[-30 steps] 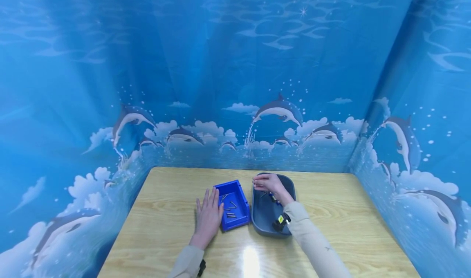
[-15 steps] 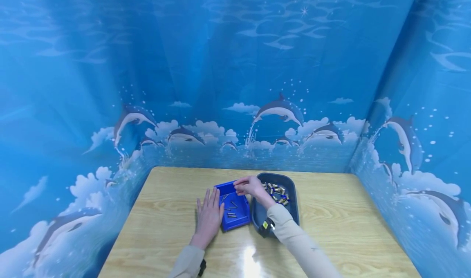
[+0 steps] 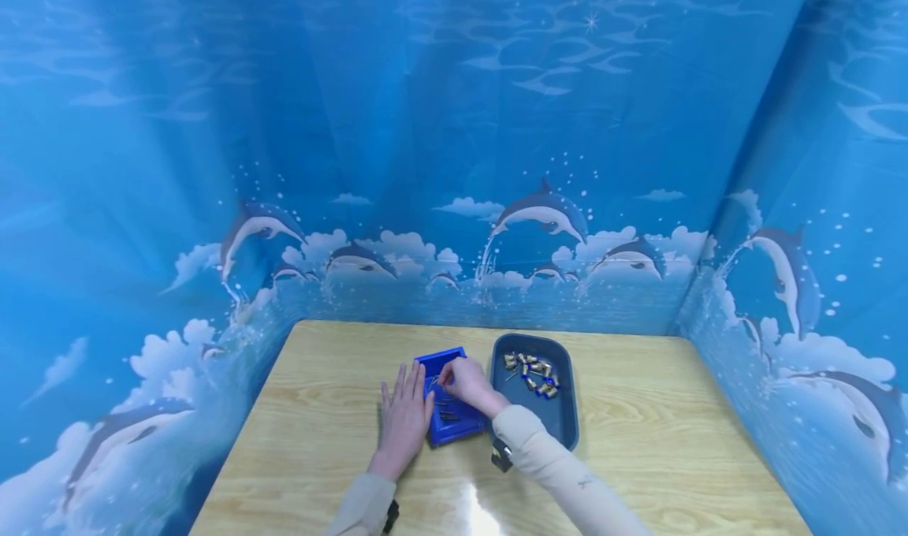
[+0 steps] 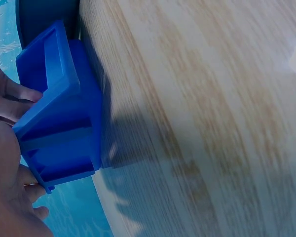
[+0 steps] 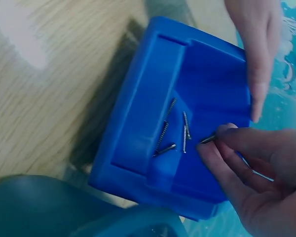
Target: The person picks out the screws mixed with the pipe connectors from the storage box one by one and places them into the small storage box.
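Standing near the far edge of the table point(image 3: 340, 378), the blue bin point(image 5: 130, 113) is touched along its left wall by the left hand point(image 3: 407, 411), its fingers laid straight. At its opening a metal piece point(image 5: 207, 139) — probably a screw, though mostly hidden — is pinched between thumb and fingers of the right hand point(image 3: 468, 382). Loose screws point(image 5: 186, 131) are scattered on the bin's floor. Just beside its right wall, brass-coloured fittings point(image 3: 541, 369) are held in the far half of a grey tray point(image 3: 560, 429).
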A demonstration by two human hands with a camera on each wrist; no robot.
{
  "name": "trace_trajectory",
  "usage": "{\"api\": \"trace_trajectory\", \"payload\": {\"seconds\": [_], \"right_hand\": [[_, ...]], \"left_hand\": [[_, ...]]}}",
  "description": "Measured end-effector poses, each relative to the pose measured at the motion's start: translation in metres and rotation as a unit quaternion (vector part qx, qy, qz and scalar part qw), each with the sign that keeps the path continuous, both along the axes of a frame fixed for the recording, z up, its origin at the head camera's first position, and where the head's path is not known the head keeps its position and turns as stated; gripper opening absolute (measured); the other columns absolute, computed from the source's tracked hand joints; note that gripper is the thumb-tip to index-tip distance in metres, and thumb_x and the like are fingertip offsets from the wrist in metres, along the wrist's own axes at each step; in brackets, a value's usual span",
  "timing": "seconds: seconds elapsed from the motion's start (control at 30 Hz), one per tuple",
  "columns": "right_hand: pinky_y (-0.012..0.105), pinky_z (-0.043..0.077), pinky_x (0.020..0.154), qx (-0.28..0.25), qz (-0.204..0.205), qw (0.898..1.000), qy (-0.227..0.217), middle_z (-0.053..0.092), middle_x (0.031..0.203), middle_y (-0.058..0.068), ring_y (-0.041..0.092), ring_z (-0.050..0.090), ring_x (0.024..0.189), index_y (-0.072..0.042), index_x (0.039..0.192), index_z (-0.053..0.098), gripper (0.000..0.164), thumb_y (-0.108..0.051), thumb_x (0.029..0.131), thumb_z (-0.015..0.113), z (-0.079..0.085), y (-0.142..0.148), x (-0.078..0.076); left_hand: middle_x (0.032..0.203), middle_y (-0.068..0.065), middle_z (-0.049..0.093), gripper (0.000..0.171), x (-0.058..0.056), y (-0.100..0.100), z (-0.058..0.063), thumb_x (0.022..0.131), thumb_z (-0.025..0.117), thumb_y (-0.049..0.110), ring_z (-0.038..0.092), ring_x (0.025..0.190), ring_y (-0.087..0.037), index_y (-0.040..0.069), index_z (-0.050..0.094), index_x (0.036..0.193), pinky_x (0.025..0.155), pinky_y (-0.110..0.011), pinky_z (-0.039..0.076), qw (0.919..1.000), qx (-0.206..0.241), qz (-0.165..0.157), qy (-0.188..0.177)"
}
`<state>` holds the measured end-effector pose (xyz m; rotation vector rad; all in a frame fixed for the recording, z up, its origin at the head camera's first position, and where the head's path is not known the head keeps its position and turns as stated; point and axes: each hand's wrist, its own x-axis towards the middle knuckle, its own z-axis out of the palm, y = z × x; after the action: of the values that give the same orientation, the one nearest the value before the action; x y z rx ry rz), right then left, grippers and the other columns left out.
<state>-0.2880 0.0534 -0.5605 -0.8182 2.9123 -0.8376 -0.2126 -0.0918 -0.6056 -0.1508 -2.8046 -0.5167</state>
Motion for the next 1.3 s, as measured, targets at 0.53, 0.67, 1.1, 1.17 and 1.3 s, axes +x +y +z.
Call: {"api": "trace_trajectory", "payload": {"seconds": [0.53, 0.67, 1.1, 1.17, 1.3], "right_hand": [[0.021, 0.056, 0.060, 0.091, 0.050, 0.994, 0.044, 0.073, 0.070, 0.000, 0.015, 0.070, 0.066, -0.010, 0.071, 0.077, 0.015, 0.005, 0.074, 0.077, -0.013, -0.009, 0.009], [0.023, 0.057, 0.063, 0.097, 0.052, 0.992, 0.055, 0.073, 0.070, 0.000, 0.016, 0.070, 0.067, -0.010, 0.068, 0.076, 0.015, 0.004, 0.073, 0.076, -0.016, -0.011, 0.010], [0.026, 0.054, 0.061, 0.105, 0.045, 0.991, 0.069, 0.067, 0.064, -0.004, 0.011, 0.063, 0.061, -0.012, 0.062, 0.070, 0.022, 0.006, 0.075, 0.073, -0.022, -0.014, 0.012], [0.025, 0.053, 0.060, 0.107, 0.043, 0.991, 0.067, 0.066, 0.064, -0.005, 0.010, 0.062, 0.060, -0.013, 0.062, 0.070, 0.023, 0.006, 0.075, 0.073, -0.022, -0.014, 0.012], [0.024, 0.052, 0.055, 0.105, 0.043, 0.991, 0.075, 0.065, 0.061, -0.003, 0.011, 0.061, 0.057, -0.012, 0.060, 0.068, 0.023, 0.004, 0.076, 0.072, -0.021, -0.015, 0.009]], "left_hand": [[0.162, -0.013, 0.036, 0.056, 0.000, 0.000, -0.003, 0.107, 0.049, 0.032, 0.026, 0.151, -0.038, 0.003, 0.041, 0.154, 0.118, -0.069, 0.021, 1.0000, -0.003, -0.003, 0.004], [0.163, -0.012, 0.035, 0.057, 0.000, -0.001, -0.003, 0.107, 0.049, 0.032, 0.023, 0.153, -0.037, 0.003, 0.039, 0.155, 0.119, -0.069, 0.019, 1.0000, 0.004, -0.002, -0.005], [0.163, -0.012, 0.034, 0.057, 0.000, 0.000, -0.001, 0.107, 0.049, 0.032, 0.025, 0.152, -0.038, 0.004, 0.039, 0.155, 0.119, -0.069, 0.019, 0.9999, 0.005, -0.001, -0.010], [0.163, -0.013, 0.034, 0.057, 0.000, 0.000, -0.001, 0.107, 0.049, 0.032, 0.025, 0.152, -0.038, 0.003, 0.039, 0.155, 0.119, -0.069, 0.020, 0.9999, 0.004, -0.001, -0.011], [0.162, -0.014, 0.035, 0.056, 0.000, 0.000, -0.001, 0.107, 0.048, 0.032, 0.026, 0.151, -0.039, 0.002, 0.040, 0.154, 0.118, -0.070, 0.020, 1.0000, 0.003, -0.001, -0.006]]}}
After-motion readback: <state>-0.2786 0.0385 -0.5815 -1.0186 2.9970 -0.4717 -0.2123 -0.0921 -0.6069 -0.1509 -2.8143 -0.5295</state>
